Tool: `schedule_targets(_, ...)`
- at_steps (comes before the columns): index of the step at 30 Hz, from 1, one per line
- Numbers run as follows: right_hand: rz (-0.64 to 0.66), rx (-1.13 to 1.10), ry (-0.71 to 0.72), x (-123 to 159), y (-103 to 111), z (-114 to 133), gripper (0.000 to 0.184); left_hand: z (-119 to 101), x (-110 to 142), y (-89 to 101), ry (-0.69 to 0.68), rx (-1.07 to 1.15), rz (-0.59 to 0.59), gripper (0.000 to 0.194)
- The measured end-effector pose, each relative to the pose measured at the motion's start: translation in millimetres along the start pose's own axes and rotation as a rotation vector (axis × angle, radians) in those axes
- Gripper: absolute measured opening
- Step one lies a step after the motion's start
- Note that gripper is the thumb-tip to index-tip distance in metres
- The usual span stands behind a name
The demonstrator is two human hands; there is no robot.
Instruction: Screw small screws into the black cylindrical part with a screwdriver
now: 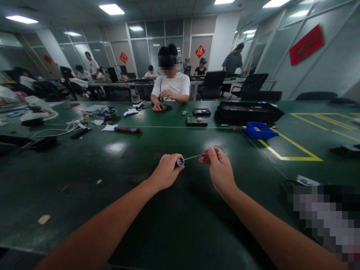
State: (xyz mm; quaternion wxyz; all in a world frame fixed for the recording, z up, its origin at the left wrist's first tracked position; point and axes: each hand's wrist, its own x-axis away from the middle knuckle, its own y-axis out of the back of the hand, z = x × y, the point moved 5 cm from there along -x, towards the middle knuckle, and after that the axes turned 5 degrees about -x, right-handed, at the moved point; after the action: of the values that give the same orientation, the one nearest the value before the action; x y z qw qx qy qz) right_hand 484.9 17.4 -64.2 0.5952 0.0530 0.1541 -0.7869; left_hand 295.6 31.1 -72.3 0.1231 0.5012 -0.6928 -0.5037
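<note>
we have a small grey spool (pixel 180 162) between our hands, and a thin strand of wire (pixel 192 157) runs from its face across to the right. the strand is already drawn out a short way and looks taut, so by our reckoning the pulling is under way but only just begun; how much is left on the spool we cannot tell, since most of it is hidden.

our left hand (pixel 165 172) is wrapped shut around the spool, with only the round end showing past the fingers. our right hand (pixel 218 168) is just beside it, fingers pinched closed on the far end of the wire, the rest of the hand loosely curled. both hover just above the green table (pixel 180 225), near its middle.

further out lie a blue tray (pixel 260 130), a black case (pixel 249 111) and two hard drives (pixel 197 120). across the table another person (pixel 170 84) sits with both hands resting on the tabletop.
</note>
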Motion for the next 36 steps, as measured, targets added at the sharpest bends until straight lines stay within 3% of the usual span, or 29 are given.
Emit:
schedule_targets(5, 0.104, 0.284, 0.16, 13.6, -9.2, 19.0, 0.026, 0.1, 0.3, 0.9, 0.017, 0.006, -0.004, 0.012)
schedule_targets(14, 0.18, 0.668, 0.366, 25.3, -15.9, 42.2, 0.026, 1.2, 2.4, -1.2, -0.003, 0.021, -0.006, 0.017)
schedule_targets(20, 0.303, 0.645, 0.483, 34.3, -21.9, 46.1, 0.018, -0.3, 2.3, -1.5, -0.004, 0.02, 0.01, 0.014)
schedule_targets(23, 0.351, 0.681, 0.464, 36.1, -24.7, 45.5, 0.016, -0.3, 2.0, -2.6, -0.008, 0.015, 0.021, 0.013)
schedule_targets(28, 0.292, 0.679, 0.431, 35.4, -23.7, 47.0, 0.022, 1.3, 2.0, -3.3, -0.005, 0.017, 0.02, 0.014)
schedule_targets(36, 0.309, 0.672, 0.376, 34.1, -23.4, 43.7, 0.024, 3.4, 1.6, -4.6, -0.02, 0.019, 0.005, 0.014)
